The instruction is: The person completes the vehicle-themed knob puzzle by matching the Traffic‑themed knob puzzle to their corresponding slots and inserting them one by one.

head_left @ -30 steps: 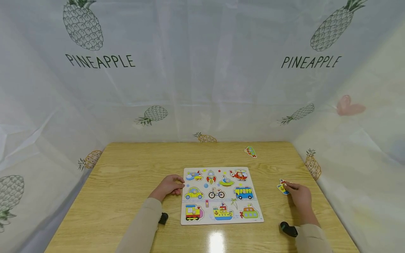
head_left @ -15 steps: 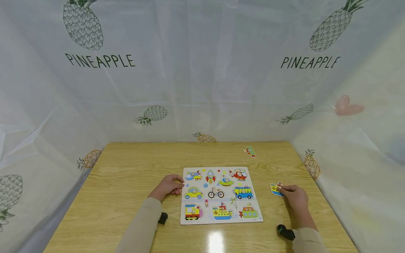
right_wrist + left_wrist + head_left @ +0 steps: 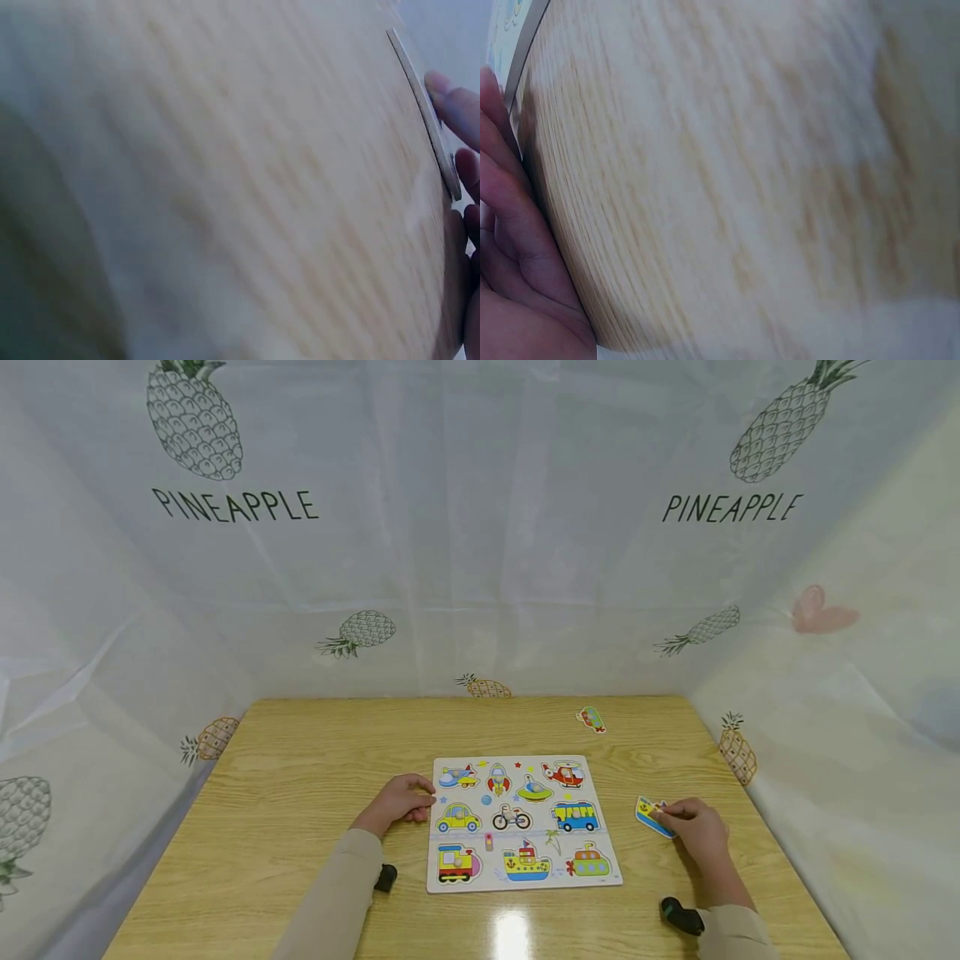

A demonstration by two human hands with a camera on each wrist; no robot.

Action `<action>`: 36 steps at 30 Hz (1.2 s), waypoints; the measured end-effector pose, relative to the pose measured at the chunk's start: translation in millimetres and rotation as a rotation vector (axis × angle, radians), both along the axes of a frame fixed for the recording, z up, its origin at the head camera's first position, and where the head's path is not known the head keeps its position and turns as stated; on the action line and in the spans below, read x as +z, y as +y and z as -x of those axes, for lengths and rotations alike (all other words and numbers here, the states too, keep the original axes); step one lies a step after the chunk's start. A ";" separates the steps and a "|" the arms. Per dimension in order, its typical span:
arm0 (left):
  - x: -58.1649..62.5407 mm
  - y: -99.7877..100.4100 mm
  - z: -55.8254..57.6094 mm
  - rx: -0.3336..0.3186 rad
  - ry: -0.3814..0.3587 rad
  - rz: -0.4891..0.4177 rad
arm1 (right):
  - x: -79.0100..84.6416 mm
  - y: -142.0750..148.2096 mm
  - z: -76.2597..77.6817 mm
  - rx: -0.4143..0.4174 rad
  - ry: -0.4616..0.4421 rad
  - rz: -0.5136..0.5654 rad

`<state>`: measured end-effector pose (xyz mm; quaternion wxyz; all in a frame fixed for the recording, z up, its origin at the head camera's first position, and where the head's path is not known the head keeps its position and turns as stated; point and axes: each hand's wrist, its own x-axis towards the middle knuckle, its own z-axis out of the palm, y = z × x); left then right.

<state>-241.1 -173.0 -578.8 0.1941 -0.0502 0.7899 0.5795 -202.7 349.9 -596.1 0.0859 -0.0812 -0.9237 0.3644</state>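
A wooden peg puzzle board (image 3: 487,835) with vehicle pictures lies flat on the table. My left hand (image 3: 399,799) is at its left side, fingertips pinching the edge; in the left wrist view, the fingers (image 3: 517,225) come up against the board's edge. Off to the right of the board, my right hand (image 3: 697,828) pinches a yellow-and-blue ship puzzle piece (image 3: 647,814), tilted and close over the table. The right wrist view catches this piece edge-on as a thin plate (image 3: 420,101) beside the fingertips. Part of the ship is hidden under the fingers.
A green-and-red submarine puzzle piece (image 3: 592,719) lies alone near the table's back edge. The wooden table (image 3: 330,735) is bounded by hanging pineapple-print sheets (image 3: 465,568) behind and on both sides. Pieces such as the bus (image 3: 576,817) and car (image 3: 458,817) sit in the board.
My right hand has moved a little left toward the board with the ship piece, which has turned in the fingers. The left hand and the board stay put.
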 end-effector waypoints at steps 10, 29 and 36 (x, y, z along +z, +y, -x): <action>-1.9 -1.2 -2.4 0.000 -0.007 -0.006 | 4.5 0.7 -2.2 0.098 0.092 0.149; 1.4 -2.2 -4.6 -0.008 0.008 -0.012 | 19.9 -36.6 -6.4 0.220 0.158 0.220; 2.5 0.3 -2.5 -0.009 0.012 0.011 | 28.2 -59.9 -8.1 0.235 0.131 0.240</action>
